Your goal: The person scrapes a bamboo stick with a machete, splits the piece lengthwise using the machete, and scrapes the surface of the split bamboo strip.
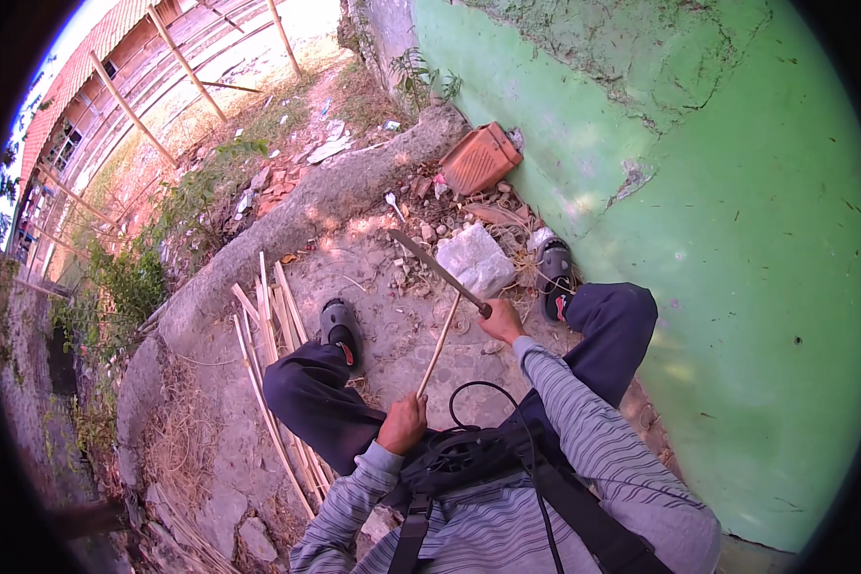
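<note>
Left hand (404,424) gripping pale stick (439,346); right hand (503,321) gripping knife (438,270) by stick's end

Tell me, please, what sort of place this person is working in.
Probably an outdoor yard: a worn green wall stands on the right, leafy weeds grow on the left, and a pale block lies on the rough ground.

strips (285,314) lie left of the knife (440,271), with stone block (478,260) and wall (737,258) to its right.
</note>
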Tool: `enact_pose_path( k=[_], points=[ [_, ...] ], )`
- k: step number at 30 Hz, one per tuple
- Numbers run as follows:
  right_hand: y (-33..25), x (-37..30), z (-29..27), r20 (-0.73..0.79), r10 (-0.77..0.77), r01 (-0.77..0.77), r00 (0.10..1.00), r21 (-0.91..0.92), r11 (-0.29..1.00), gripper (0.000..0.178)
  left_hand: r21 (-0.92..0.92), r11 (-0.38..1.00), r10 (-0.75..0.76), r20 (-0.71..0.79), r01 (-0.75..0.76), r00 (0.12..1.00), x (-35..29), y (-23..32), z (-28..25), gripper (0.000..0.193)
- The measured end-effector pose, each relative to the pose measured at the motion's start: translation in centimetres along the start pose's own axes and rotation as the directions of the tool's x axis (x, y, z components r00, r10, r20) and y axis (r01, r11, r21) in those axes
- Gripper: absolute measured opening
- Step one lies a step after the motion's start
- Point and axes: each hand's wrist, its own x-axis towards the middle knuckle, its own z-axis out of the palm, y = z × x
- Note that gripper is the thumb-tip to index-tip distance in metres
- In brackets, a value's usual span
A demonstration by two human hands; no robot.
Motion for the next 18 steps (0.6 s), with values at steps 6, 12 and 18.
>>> enact_pose_path(
  k=[6, 12, 18],
  points=[
    [1.3, -1.3, 1.4, 0.001, 0.13, -0.13, 0.991, -0.002, 0.991, 0.022, -0.227, 0.923, -0.287, 0.132, 0.311, 0.949, 0.2, -0.7, -0.3, 0.035],
    [1.0, -4.4, 5.1, 0.027, 0.215, -0.217, 0.976, 0.096, 0.972, 0.027, -0.297, 0.896, -0.29, 0.169, 0.33, 0.942, 0.4, -2.4, -0.1, 0.047],
    [4.6, -5.3, 7.5, 0.0, 0.436, -0.416, 0.9, 0.293, 0.861, 0.036, -0.674, 0.188, -0.331, 0.642, 0.715, 0.692, 1.1, 0.2, -5.4, 0.034]
  ],
)
